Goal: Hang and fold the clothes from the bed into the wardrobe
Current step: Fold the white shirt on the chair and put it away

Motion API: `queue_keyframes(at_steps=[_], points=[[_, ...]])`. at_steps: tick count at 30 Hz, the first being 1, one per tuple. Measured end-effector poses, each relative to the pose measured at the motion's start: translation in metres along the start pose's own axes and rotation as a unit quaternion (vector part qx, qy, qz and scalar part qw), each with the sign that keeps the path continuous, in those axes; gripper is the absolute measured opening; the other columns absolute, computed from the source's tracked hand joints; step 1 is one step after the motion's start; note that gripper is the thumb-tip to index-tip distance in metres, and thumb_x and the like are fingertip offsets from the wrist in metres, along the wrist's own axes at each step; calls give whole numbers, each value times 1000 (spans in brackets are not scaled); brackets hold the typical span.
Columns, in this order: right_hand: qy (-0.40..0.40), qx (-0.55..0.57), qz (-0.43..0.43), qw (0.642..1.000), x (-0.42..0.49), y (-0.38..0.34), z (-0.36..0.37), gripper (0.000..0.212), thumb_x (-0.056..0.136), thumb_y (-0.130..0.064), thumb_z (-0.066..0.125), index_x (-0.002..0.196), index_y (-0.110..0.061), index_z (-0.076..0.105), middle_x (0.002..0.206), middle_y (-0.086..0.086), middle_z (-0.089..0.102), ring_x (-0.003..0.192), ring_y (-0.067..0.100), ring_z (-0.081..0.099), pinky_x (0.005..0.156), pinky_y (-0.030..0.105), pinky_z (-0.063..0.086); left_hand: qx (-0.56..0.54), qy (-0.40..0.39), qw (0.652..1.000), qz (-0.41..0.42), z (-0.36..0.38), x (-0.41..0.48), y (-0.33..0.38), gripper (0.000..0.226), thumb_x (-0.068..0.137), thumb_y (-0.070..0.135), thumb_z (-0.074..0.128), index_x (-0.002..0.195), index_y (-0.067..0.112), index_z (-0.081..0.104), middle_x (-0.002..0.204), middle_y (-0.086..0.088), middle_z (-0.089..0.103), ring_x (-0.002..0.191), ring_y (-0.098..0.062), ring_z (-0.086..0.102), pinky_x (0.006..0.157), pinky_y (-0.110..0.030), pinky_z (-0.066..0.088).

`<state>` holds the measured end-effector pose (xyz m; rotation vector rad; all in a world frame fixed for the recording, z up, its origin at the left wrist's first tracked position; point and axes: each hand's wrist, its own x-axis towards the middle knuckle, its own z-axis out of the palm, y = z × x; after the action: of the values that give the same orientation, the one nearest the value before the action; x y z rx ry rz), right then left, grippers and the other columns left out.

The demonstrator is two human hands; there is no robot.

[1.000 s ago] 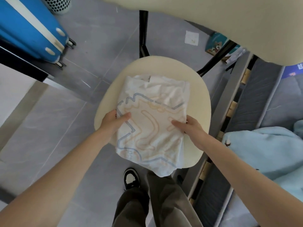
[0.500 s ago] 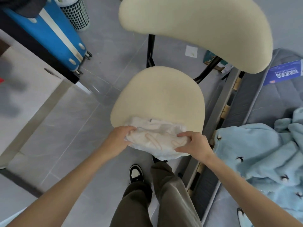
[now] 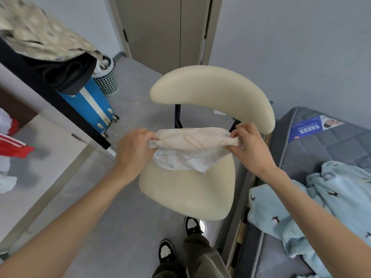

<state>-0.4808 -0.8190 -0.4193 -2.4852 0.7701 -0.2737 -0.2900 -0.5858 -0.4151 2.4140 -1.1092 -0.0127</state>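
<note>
I am holding the folded white shirt up over the chair, just in front of its back rest. My left hand is gripping one end and my right hand is pinching the other. The bottom layers are hanging loose in the middle. I think the fold could fall open on the way to the shelf left of the chair, because I am only holding the ends.

Left hand and right hand grip folded shirt above chair.
</note>
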Motion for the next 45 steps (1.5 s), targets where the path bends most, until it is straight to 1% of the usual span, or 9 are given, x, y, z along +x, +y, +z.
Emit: queue_keyframes(at_steps=[6, 13, 19, 23, 27, 30, 33, 37, 45], points=[[-51, -8, 0, 999, -8, 20, 11, 21, 91, -26, 64, 98, -14, 48, 108, 4, 61, 93, 25, 56, 70, 39, 48, -38, -1, 999, -33, 33, -5, 3, 12, 72, 7, 76, 72, 10, 65, 73, -7, 62, 72, -31, 56, 54, -31, 30], [-246, -41, 121, 961, -64, 82, 105, 16, 93, -22, 56, 100, -18, 43, 102, 3, 61, 88, 25, 59, 76, 40, 52, -52, -204, 972, -108, 139, -70, -28, 15, 77, 7, 69, 77, 14, 56, 87, 0, 47, 82, -23, 50, 66, -38, 42], [-414, 21, 184, 891, -100, 110, 132, 27, 81, -29, 65, 84, -34, 38, 93, -2, 59, 78, 16, 54, 62, 22, 42, -218, -406, 872, -168, 167, -120, -64, 34, 87, 19, 66, 69, 22, 38, 66, 14, 43, 62, -4, 39, 56, -22, 30], [-315, 155, 254, 901, -69, 117, 135, 25, 82, -27, 71, 92, -28, 49, 91, -4, 61, 81, 13, 59, 63, 19, 44, -250, -300, 881, -268, 185, -95, -74, 23, 88, 23, 67, 79, 21, 47, 66, 10, 49, 55, -1, 43, 51, -15, 35], [-168, 274, 349, 880, -23, 128, 158, 48, 83, -35, 74, 121, -25, 47, 114, 2, 61, 99, 20, 63, 84, 32, 54, -352, -165, 828, -404, 214, -48, -73, 18, 92, 26, 63, 102, 19, 51, 94, 9, 58, 82, -5, 57, 62, -14, 41], [-201, 276, 431, 835, -6, 141, 187, 83, 80, -50, 72, 144, -19, 29, 137, 2, 47, 119, 24, 52, 101, 40, 44, -341, -204, 800, -449, 243, -30, -77, 23, 94, 33, 59, 108, 14, 57, 95, 3, 61, 92, -19, 62, 62, -21, 43], [-228, 215, 498, 809, -6, 144, 216, 88, 81, -57, 67, 145, -12, 27, 131, 6, 49, 107, 23, 50, 89, 37, 45, -297, -252, 774, -499, 268, -36, -75, 48, 89, 49, 61, 118, 12, 54, 104, -2, 62, 93, -22, 62, 71, -30, 51], [-171, 157, 486, 843, -18, 141, 242, 67, 87, -54, 59, 133, -11, 35, 102, 2, 51, 93, 26, 52, 78, 41, 47, -224, -222, 799, -511, 291, -46, -69, 51, 86, 55, 60, 111, 15, 42, 107, -3, 57, 104, -29, 58, 97, -47, 44], [-122, 127, 508, 843, -25, 137, 264, 78, 86, -64, 51, 141, -15, 27, 138, 12, 37, 120, 37, 42, 101, 49, 37, -188, -74, 854, -479, 304, -62, -53, 51, 91, 46, 56, 124, 8, 46, 121, -10, 50, 109, -32, 49, 88, -44, 45]])
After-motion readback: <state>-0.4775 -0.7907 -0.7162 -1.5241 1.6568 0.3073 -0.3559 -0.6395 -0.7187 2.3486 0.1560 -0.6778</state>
